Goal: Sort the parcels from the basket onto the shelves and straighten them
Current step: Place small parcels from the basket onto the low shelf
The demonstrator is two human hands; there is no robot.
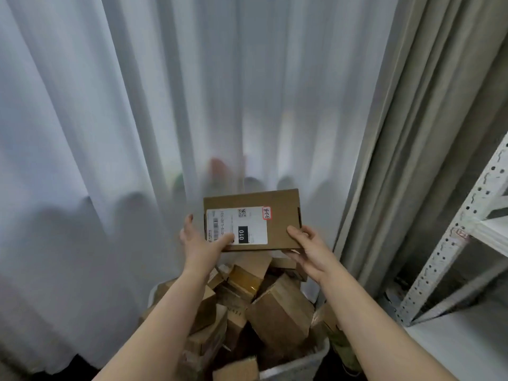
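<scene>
The left hand (202, 243) and right hand (308, 250) pinch the flat parcel (280, 218) by its near corners, thumbs on top, above the heaped basket (297, 367). Such a shallow hold could let it tip and drop back while swinging toward the shelves (450, 243) at right.

Ahead: sheer curtain (165, 133), hanging close behind the basket (302, 365). Right: perforated shelf upright (431, 268), open shelf (494, 235) beyond it. Below: basket heaped with parcels (277, 312).
</scene>
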